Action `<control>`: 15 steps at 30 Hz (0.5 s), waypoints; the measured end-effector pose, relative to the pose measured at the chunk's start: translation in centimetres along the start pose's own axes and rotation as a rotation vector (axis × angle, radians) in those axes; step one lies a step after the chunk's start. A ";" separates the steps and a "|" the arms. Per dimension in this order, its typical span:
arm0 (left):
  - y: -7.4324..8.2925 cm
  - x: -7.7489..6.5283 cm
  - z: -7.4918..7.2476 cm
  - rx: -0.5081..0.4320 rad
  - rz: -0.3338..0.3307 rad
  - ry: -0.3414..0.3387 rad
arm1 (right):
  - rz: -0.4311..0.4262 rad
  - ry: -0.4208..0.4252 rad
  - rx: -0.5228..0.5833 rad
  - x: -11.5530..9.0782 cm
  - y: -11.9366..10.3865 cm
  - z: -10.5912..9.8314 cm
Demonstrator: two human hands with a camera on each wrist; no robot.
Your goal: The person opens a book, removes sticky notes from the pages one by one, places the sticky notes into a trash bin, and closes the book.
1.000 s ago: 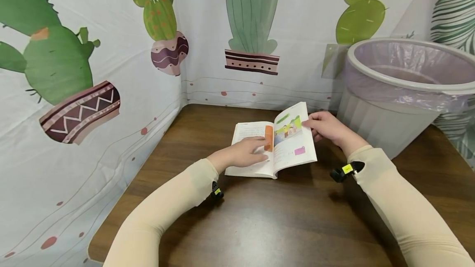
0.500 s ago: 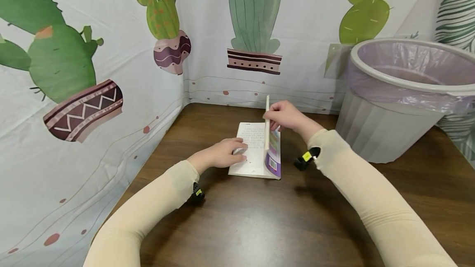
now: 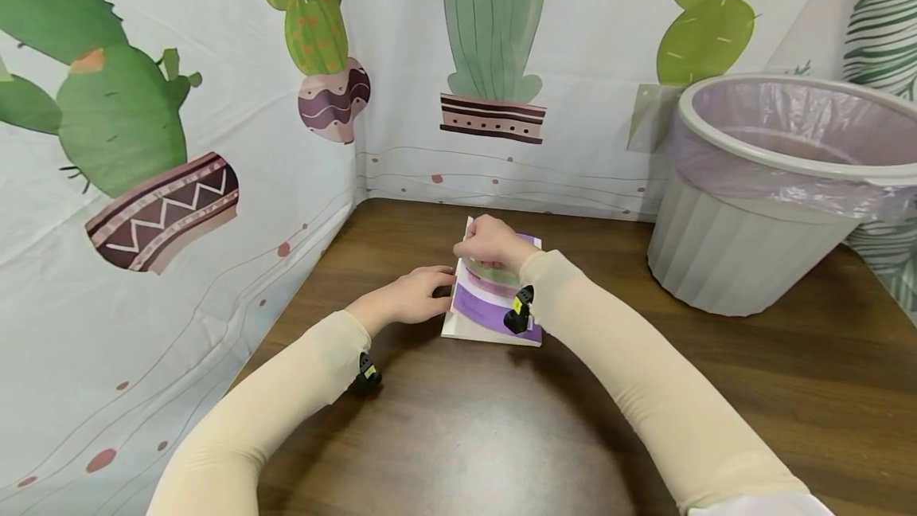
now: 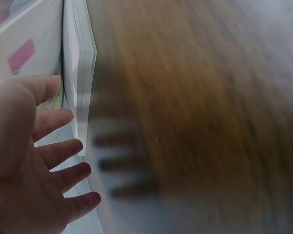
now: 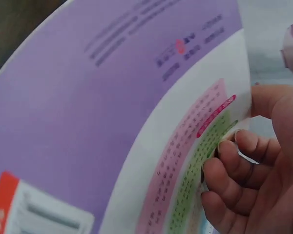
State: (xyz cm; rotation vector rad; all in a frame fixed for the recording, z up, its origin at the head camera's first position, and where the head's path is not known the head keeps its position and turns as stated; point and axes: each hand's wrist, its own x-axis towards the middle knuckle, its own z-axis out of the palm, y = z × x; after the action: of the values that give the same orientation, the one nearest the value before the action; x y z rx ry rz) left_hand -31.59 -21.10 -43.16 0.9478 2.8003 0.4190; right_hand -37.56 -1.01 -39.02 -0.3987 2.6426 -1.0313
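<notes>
A paperback book (image 3: pixel 474 306) lies on the table with its purple and white back cover (image 5: pixel 102 122) swung over to the left, its free edge still raised. My right hand (image 3: pixel 494 241) pinches that cover near its far left corner, thumb on one side and curled fingers on the other. In the left wrist view, white page edges (image 4: pixel 83 63) and part of an inside page with a pink patch show beside my left hand (image 4: pixel 29 161). That hand's fingers are spread and fairly straight, with the fingertips right at the book's left edge.
A grey waste bin (image 3: pixel 716 237) with a clear purplish liner stands at the right of the brown wooden table (image 3: pixel 458 412). Behind and to the left hangs a white cloth (image 3: pixel 401 46) printed with cacti. Small black cameras are strapped to both sleeved wrists.
My right hand has carried the lifted right half of the book over to the left, bringing the back cover face up. My left hand has slid left off the page to the book's edge.
</notes>
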 end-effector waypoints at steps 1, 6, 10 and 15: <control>-0.1 -0.1 0.0 0.000 -0.008 -0.001 | 0.021 -0.013 -0.005 0.2 0.0 0.3; -0.5 -0.3 0.0 -0.031 -0.042 -0.014 | 0.074 -0.056 -0.082 1.1 0.5 1.4; -0.7 -0.4 0.1 -0.042 -0.045 -0.013 | 0.070 -0.064 -0.146 1.6 1.0 1.9; -1.0 -0.5 0.3 -0.046 -0.038 -0.007 | 0.022 -0.034 -0.248 1.5 1.3 2.4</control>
State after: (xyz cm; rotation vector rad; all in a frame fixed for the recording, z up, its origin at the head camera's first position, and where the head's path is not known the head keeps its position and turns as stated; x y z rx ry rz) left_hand -31.71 -22.05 -43.74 0.8839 2.7847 0.4726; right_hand -38.33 -2.07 -41.81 -0.4333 2.7452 -0.6849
